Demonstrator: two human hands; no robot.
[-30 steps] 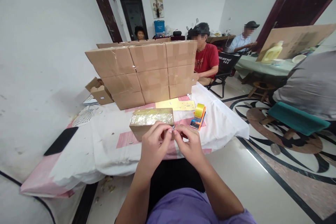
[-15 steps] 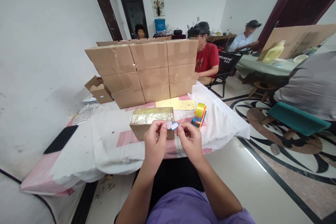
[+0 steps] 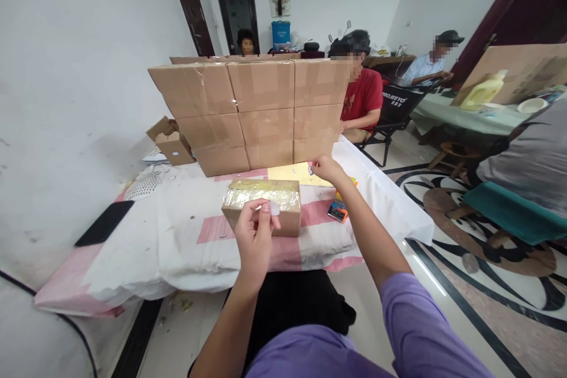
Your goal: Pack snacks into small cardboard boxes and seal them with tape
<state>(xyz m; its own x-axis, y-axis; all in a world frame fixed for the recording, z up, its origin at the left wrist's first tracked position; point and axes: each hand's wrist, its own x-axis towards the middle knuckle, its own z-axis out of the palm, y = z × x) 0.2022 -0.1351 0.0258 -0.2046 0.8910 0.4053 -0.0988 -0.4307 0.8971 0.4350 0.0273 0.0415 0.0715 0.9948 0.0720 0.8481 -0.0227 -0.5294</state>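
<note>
The left hand (image 3: 256,235) hangs just in front of the small carton (image 3: 264,208) with the shiny film across its top, thumb and forefinger pinched on a small pale disc (image 3: 274,208). The right hand (image 3: 325,169) is stretched out over the yellow sheet (image 3: 296,173) that lies at the foot of the stacked cartons (image 3: 257,112), fingertips drawn narrow around something tiny and bluish at the sheet (a peeled bit or a sticker, I cannot tell which).

How far along is it? By my reckoning, only partway: the one disc is in the fingers and not pressed onto anything, and the yellow sheet shows a few small marks that may be more pieces or empty spots. The sealed stack behind looks done with; the open little box (image 3: 170,142) to the left does not.

Much is hard to read from here. The tape dispenser (image 3: 338,210) is mostly behind the right forearm. The disc's face is too small to make out. Small specks scattered on the white table cover (image 3: 177,236) may be offcuts. Three other people sit further back, their hands mostly hidden.
</note>
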